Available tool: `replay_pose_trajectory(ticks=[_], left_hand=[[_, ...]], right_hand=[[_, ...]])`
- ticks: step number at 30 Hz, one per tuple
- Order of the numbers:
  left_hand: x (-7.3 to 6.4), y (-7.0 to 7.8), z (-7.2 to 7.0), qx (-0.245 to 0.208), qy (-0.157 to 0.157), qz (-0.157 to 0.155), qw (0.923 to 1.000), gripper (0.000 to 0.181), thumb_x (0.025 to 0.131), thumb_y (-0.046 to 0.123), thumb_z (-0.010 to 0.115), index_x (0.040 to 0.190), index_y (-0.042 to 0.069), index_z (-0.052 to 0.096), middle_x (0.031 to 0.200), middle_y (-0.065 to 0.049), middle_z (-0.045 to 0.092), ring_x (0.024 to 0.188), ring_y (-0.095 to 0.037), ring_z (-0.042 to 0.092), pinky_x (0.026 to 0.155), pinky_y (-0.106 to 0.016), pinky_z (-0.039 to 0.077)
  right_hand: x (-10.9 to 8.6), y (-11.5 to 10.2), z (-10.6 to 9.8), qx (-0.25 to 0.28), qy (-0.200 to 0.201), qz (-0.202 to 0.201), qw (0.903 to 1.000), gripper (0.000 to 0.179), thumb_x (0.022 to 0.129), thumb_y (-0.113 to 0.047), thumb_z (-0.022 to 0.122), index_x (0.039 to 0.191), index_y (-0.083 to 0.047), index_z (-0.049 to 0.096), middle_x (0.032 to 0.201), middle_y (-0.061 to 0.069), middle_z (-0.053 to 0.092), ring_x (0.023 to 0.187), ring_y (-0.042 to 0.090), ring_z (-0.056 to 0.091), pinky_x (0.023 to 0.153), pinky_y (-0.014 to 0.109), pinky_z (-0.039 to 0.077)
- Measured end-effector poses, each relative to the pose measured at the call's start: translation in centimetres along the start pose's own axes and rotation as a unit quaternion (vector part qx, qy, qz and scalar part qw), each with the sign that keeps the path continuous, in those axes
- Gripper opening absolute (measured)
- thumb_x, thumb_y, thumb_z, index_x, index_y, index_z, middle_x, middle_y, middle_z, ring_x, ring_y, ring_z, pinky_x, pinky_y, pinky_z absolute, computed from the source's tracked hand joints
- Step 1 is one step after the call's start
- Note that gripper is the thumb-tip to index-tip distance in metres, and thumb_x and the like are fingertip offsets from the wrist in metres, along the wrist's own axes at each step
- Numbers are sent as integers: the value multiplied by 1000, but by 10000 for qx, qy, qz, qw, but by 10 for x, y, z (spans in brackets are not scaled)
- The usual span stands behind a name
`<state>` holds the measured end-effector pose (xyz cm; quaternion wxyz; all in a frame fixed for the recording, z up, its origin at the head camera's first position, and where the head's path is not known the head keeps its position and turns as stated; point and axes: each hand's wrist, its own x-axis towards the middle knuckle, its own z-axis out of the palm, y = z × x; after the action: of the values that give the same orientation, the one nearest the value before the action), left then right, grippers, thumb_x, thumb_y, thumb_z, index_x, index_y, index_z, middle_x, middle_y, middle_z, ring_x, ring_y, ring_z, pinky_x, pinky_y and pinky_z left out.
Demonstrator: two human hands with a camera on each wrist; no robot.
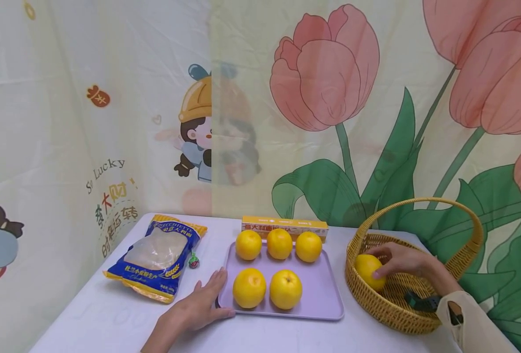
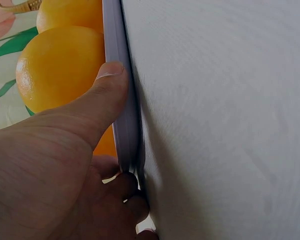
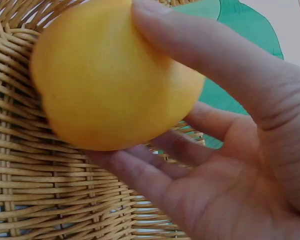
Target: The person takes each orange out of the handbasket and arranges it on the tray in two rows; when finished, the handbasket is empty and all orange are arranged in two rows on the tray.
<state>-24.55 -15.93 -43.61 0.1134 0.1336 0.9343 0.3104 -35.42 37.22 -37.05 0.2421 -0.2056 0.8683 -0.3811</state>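
Note:
In the head view my right hand (image 1: pixel 402 260) grips a yellow-orange orange (image 1: pixel 368 269) inside a woven wicker basket (image 1: pixel 375 311) on the right. The right wrist view shows the thumb on one side of that orange (image 3: pixel 105 75) and the fingers under the other, near the basket wall (image 3: pixel 15 130). My left hand (image 1: pixel 200 304) touches the front left corner of a lilac tray (image 1: pixel 318 294), its thumb (image 2: pixel 107 87) lying along the tray's rim. On the tray, three oranges (image 1: pixel 279 243) stand at the back and two (image 1: pixel 285 289) at the front.
A blue and yellow pasta bag (image 1: pixel 159 257) lies left of the tray, with a small green trinket (image 1: pixel 194 261) beside it. Behind the tray is a long orange box (image 1: pixel 284 226). The basket's tall handle (image 1: pixel 419 201) arches over it. Printed curtains (image 1: pixel 331 147) hang behind the white table.

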Motion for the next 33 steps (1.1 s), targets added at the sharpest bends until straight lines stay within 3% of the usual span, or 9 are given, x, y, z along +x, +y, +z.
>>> replay_pose_trajectory(ticks=[7,13,18,25,33], left_hand=[[1,-1,2,-2,-7,54,10000,98,95,41,83,166,-4,33,175,-24,26,163,-41,23,132,-66,13],[2,0,3,20,-22,10,10000,99,94,42,84,166,-3,33,175,-23,27,164,-40,23,132,-66,13],[2,-1,3,42,-17,-10,10000,99,94,42,83,166,-3,33,175,-23,26,164,-41,23,132,-66,13],[1,-3,1,7,-16,19,10000,100,94,44,83,166,-3,33,175,-24,26,163,-42,23,132,-67,12],[3,-4,2,43,-57,22,10000,100,94,45,83,166,-5,33,175,-25,24,163,-44,21,132,-68,11]], right_hand=[[-2,12,1,121,196,-684,9974,61,91,-8,84,143,9,56,135,21,65,112,26,62,93,29,57],[-12,8,2,258,511,-883,9944,66,88,-4,87,143,11,54,137,23,65,108,17,66,91,29,60],[-24,-4,4,80,768,-1096,9910,67,89,-4,86,144,11,52,135,13,67,107,14,67,90,29,61],[-42,-25,10,298,748,-1594,9839,63,90,-1,81,145,9,50,133,-8,70,109,21,70,94,30,63],[-52,-55,29,125,789,-2462,9659,63,85,3,83,142,3,55,134,-1,71,109,22,71,95,32,64]])
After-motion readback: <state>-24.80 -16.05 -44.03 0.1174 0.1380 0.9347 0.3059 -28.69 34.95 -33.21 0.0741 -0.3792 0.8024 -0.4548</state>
